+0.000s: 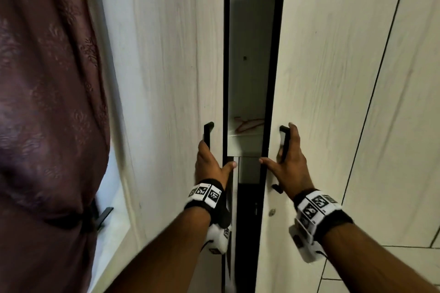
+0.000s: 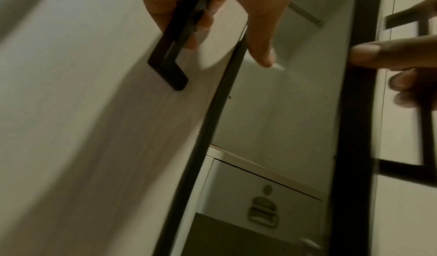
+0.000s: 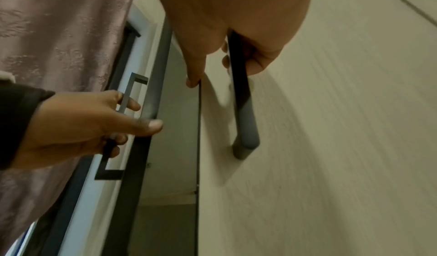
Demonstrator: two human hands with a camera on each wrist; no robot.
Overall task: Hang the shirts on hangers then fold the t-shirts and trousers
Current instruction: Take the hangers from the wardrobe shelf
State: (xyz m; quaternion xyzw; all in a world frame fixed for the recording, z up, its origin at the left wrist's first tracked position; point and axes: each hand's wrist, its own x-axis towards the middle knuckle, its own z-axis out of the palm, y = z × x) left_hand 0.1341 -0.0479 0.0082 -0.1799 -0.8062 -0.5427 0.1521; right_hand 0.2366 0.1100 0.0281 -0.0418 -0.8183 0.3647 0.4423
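A pale wood-grain wardrobe fills the scene, its left door [image 1: 166,66] and right door [image 1: 333,66] parted by a narrow gap. Through it, an orange-red hanger [image 1: 247,123] lies on an inner shelf [image 1: 246,137], partly hidden by the door edges; no clothes can be made out. The left hand [image 1: 210,164] curls round the left handle [image 1: 208,133], the right hand [image 1: 289,162] round the right handle [image 1: 285,140], thumbs on the door edges. A maroon curtain [image 1: 47,102] hangs at far left.

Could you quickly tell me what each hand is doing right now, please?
Left hand: grips the left door handle, thumb on the door edge.
Right hand: grips the right door handle, thumb on the door edge.
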